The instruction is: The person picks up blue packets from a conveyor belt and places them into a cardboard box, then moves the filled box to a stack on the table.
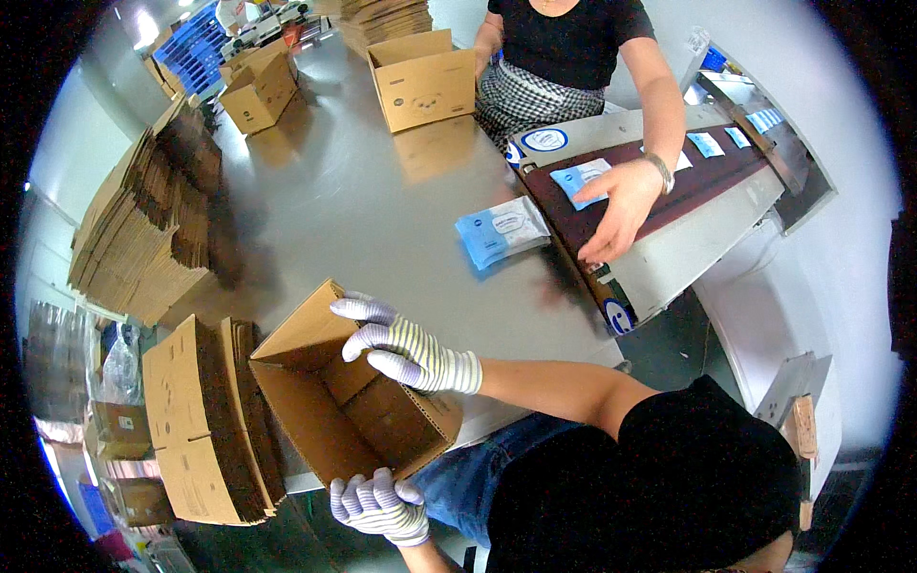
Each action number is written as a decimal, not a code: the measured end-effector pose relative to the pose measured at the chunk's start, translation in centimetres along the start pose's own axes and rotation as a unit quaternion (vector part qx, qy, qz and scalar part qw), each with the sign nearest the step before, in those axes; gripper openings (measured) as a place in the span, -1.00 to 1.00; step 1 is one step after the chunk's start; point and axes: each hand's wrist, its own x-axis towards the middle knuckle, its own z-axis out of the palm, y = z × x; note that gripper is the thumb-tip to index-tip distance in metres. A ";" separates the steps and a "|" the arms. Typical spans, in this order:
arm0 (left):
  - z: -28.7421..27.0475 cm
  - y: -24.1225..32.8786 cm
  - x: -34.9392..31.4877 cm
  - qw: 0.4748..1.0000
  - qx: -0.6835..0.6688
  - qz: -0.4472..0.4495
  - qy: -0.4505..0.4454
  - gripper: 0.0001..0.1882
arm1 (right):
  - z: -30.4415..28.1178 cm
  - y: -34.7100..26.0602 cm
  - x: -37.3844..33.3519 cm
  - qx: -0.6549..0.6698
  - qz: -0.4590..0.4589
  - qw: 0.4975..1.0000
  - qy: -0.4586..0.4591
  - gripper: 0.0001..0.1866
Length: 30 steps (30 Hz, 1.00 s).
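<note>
An open cardboard box (368,430) is tilted at the near edge of the metal table, its inside facing up and bare. My left hand (380,506), in a striped glove, has its fingers curled over the box's near rim. Across the far side of the box lies my right hand (411,349), gloved the same way, fingers spread near a raised flap. Blue and white soft packs (501,232), apparently stacked, lie beyond it on the table. A co-worker's bare hand (621,205) reaches over another such pack (580,181) on the dark conveyor belt.
Flattened cartons (205,420) stand left of my box, with a larger pile (143,224) behind. Two open boxes, one brown carton (425,86) and another (258,91), stand at the far side. The conveyor (659,191) on the right carries several packs.
</note>
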 end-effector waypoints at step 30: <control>-0.2 0.0 0.2 1.000 -0.001 0.006 -0.001 -0.79 | 0.4 0.1 0.0 0.039 0.005 0.999 0.027 -0.72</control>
